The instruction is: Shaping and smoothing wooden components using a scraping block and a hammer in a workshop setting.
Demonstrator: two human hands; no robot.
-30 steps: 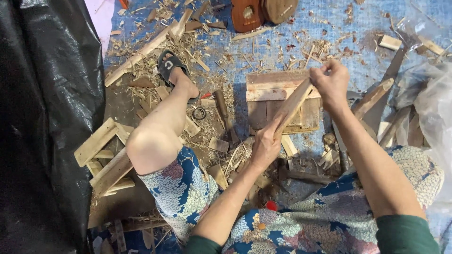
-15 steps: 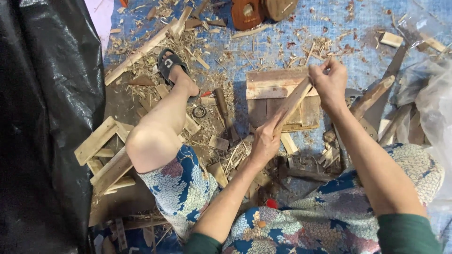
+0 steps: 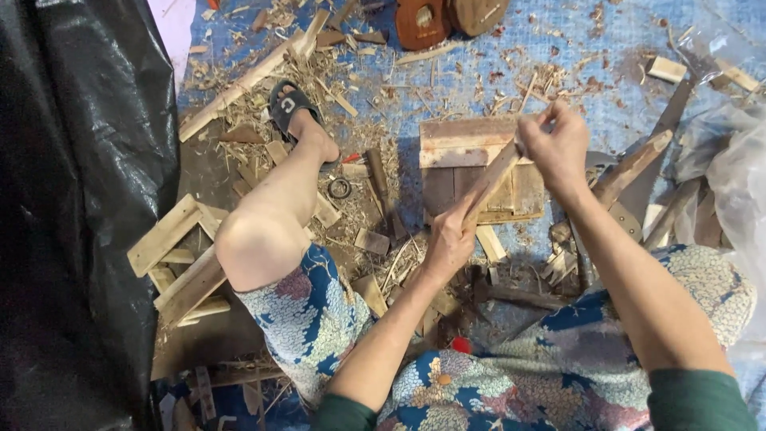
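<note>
The person is sitting low on the floor, holding a long wooden stick [image 3: 488, 185] between both hands above a flat wooden board [image 3: 467, 144] that is lying on the blue tarp [image 3: 606, 48]. The stick's long axis is running diagonally, its lower end pointing down and toward the person's left, its upper end pointing up and away toward the right.

The left hand [image 3: 448, 239] is wrapping its grip closed around the lower end of the stick, thumb lying along the wood. The right hand [image 3: 558, 144] is closing its grip on the upper end, fingers curled tight; whether something small is also pinched there, I cannot tell. The stick is hanging in the air between the two hands, crossing over the right half of the board without clearly touching it.

The person's left leg [image 3: 271, 207] is stretching forward, the foot wearing a dark sandal [image 3: 287, 104] and resting among wood shavings [image 3: 263, 88]. Just left of the knee, a small slatted wooden frame [image 3: 171, 247] is lying on the floor beside a black plastic sheet [image 3: 72, 199]. To the right of the right forearm, several rough wooden pieces [image 3: 630, 168] are leaning in a pile. Two round wooden objects [image 3: 443, 16] are sitting at the far edge of the tarp.
</note>
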